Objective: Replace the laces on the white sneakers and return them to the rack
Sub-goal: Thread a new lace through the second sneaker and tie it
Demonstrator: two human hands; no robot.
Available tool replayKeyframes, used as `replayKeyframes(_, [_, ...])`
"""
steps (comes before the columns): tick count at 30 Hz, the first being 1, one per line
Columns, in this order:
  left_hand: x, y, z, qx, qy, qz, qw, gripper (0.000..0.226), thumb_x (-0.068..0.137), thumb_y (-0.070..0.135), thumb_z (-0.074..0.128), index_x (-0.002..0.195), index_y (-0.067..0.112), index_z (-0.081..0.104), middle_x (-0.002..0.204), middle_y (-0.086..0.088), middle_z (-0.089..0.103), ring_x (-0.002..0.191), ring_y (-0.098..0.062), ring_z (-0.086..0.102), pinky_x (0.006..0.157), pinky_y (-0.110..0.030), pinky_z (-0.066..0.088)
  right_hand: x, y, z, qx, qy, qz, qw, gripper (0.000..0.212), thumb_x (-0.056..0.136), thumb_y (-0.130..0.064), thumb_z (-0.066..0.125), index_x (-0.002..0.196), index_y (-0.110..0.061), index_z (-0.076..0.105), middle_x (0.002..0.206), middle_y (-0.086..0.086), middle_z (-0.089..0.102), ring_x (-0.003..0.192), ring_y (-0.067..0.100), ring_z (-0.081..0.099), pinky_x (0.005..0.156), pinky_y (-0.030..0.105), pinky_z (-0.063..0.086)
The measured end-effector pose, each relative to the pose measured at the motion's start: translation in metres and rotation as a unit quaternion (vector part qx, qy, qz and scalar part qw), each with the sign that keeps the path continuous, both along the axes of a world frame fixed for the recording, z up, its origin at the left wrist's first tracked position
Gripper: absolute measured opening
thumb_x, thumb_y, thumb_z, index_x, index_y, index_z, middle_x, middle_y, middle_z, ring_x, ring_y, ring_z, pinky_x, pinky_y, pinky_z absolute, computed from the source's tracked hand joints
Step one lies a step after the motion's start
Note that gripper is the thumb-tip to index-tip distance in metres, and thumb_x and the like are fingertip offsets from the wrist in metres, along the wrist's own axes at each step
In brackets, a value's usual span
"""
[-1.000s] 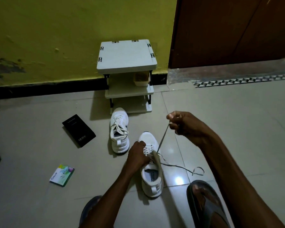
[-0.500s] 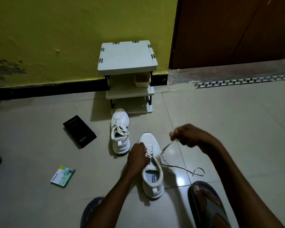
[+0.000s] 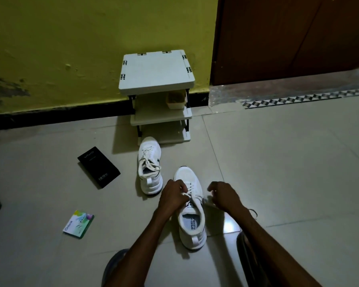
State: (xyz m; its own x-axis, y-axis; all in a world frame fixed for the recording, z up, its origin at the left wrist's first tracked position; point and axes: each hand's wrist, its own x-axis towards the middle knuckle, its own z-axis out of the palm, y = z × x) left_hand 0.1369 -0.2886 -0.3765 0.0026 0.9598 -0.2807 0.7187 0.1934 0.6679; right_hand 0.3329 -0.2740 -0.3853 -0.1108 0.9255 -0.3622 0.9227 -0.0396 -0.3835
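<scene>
Near sneaker (image 3: 192,224) is set sole-down on the floor tiles, between the forearms. Its long axis is run near-to-far, with the toe pointed away toward the rack (image 3: 157,96) and the heel tab toward the person. Left hand (image 3: 172,196) is curled over the eyelets, with the lace (image 3: 192,193) pinched. Right hand (image 3: 224,195) is held just beside the shoe's right flank, fingers curled, a lace strand gripped. Second sneaker (image 3: 149,166), laced, is stood ahead and left, toe at the rack's bottom shelf; contact cannot be told. Black box (image 3: 98,166) and green card (image 3: 78,224) are laid well left. Small tub (image 3: 176,99) is kept on the middle shelf. Brown door (image 3: 288,38) is seen at right.
</scene>
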Motion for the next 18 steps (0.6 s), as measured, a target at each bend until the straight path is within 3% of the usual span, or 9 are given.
replayKeyframes(2, [0.001, 0.003, 0.002, -0.013, -0.006, 0.007, 1.000, 0.018, 0.074, 0.013, 0.066, 0.080, 0.029, 0.060, 0.103, -0.003, 0.054, 0.093, -0.018, 0.060, 0.080, -0.031, 0.049, -0.009, 0.006, -0.009, -0.030, 0.036, 0.037, 0.998, 0.023, 0.089, -0.022, 0.062, 0.112, -0.016, 0.065, 0.116, 0.007, 0.065, 0.109, 0.023, 0.060, 0.084, 0.026, 0.043])
replayKeyframes(4, [0.002, 0.006, 0.001, -0.015, -0.017, 0.023, 0.999, 0.019, 0.078, 0.012, 0.059, 0.079, 0.031, 0.061, 0.105, 0.000, 0.055, 0.092, -0.015, 0.060, 0.080, -0.029, 0.048, -0.016, 0.007, -0.014, -0.056, 0.003, 0.068, 0.996, 0.025, 0.090, -0.027, 0.062, 0.108, -0.009, 0.066, 0.112, 0.011, 0.067, 0.105, 0.027, 0.061, 0.081, 0.028, 0.043])
replayKeyframes(6, [0.001, 0.008, 0.000, -0.001, -0.029, 0.026, 0.999, 0.021, 0.082, 0.011, 0.056, 0.081, 0.032, 0.062, 0.105, 0.001, 0.058, 0.092, -0.011, 0.060, 0.081, -0.027, 0.047, -0.017, 0.009, -0.014, -0.063, -0.011, 0.070, 0.996, 0.027, 0.092, -0.026, 0.057, 0.104, -0.003, 0.067, 0.107, 0.014, 0.068, 0.102, 0.030, 0.062, 0.080, 0.030, 0.043])
replayKeyframes(8, [0.000, 0.009, -0.002, 0.019, -0.038, 0.022, 0.999, 0.021, 0.085, 0.012, 0.057, 0.081, 0.032, 0.061, 0.102, 0.004, 0.062, 0.091, -0.008, 0.060, 0.081, -0.026, 0.046, -0.014, 0.011, -0.007, -0.075, 0.031, 0.040, 0.996, 0.028, 0.093, -0.024, 0.056, 0.101, 0.000, 0.068, 0.105, 0.017, 0.069, 0.100, 0.031, 0.062, 0.076, 0.029, 0.041])
replayKeyframes(12, [0.000, 0.015, 0.004, 0.016, -0.074, -0.022, 0.997, 0.013, 0.089, 0.022, 0.064, 0.100, 0.028, 0.067, 0.085, 0.007, 0.065, 0.075, -0.008, 0.062, 0.069, -0.020, 0.046, -0.002, 0.020, 0.041, -0.045, 0.127, -0.043, 0.990, 0.027, 0.093, -0.034, 0.061, 0.082, -0.014, 0.075, 0.089, 0.010, 0.072, 0.086, 0.023, 0.063, 0.073, 0.027, 0.043])
replayKeyframes(14, [0.006, 0.016, 0.012, -0.023, -0.084, -0.081, 0.993, 0.026, 0.088, 0.030, 0.068, 0.114, 0.031, 0.066, 0.083, 0.005, 0.063, 0.070, -0.007, 0.060, 0.060, -0.011, 0.045, 0.001, 0.023, 0.074, -0.041, 0.146, -0.035, 0.988, 0.031, 0.094, -0.039, 0.061, 0.076, -0.019, 0.076, 0.087, 0.006, 0.072, 0.088, 0.022, 0.064, 0.080, 0.030, 0.047])
replayKeyframes(16, [0.014, 0.018, 0.018, -0.013, -0.069, -0.141, 0.987, 0.025, 0.087, 0.032, 0.070, 0.112, 0.031, 0.068, 0.085, 0.003, 0.065, 0.069, -0.004, 0.058, 0.061, -0.012, 0.045, 0.002, 0.023, 0.108, -0.051, 0.165, -0.009, 0.985, 0.030, 0.093, -0.040, 0.063, 0.074, -0.020, 0.076, 0.094, 0.005, 0.073, 0.094, 0.018, 0.064, 0.086, 0.031, 0.049])
replayKeyframes(18, [0.022, 0.021, 0.025, 0.033, -0.073, -0.156, 0.984, 0.011, 0.088, 0.027, 0.067, 0.098, 0.025, 0.073, 0.083, 0.003, 0.069, 0.068, -0.002, 0.059, 0.066, -0.020, 0.046, 0.005, 0.022, 0.134, -0.053, 0.164, 0.022, 0.985, 0.026, 0.091, -0.039, 0.066, 0.071, -0.024, 0.074, 0.089, -0.003, 0.072, 0.090, 0.011, 0.062, 0.077, 0.026, 0.048])
